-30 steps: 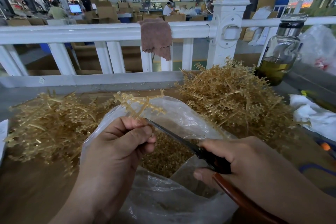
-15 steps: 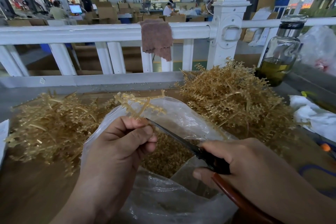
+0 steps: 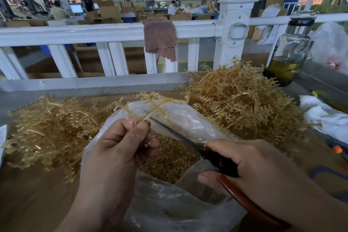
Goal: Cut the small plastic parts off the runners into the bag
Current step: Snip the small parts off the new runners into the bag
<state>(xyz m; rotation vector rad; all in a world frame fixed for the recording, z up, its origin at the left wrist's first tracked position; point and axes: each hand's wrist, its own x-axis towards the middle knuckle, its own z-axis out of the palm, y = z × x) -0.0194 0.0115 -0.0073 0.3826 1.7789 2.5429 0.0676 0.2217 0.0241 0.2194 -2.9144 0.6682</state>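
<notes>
Head: left hand (image 3: pixel 116 149) pinches branched amber runner (image 3: pixel 159 105).

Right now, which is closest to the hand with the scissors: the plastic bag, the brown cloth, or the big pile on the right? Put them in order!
From the right hand:
1. The plastic bag, right beneath it.
2. The pile of runners, just beyond, on the right.
3. The brown cloth, farthest back, hanging on the rail.
</notes>
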